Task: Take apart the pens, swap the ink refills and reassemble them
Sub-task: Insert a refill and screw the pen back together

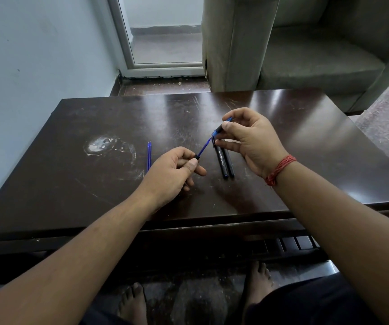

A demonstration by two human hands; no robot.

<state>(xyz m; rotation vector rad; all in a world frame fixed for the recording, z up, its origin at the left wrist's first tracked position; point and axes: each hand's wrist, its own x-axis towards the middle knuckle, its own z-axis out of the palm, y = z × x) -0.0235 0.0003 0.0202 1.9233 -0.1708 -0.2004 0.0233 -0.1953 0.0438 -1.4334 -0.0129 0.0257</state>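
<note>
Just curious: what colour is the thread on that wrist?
Red, on the right wrist thread; head view.

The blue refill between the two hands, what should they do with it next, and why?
Probably pull it fully out. The blue refill spans from the left hand, pinching its black end, into the barrel piece in the right hand. Two loose refills already lie on the table.

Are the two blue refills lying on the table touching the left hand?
Cannot tell. In the head view the two blue refills run down behind the left hand, which hides their near ends, so neither contact nor gap shows.
</note>
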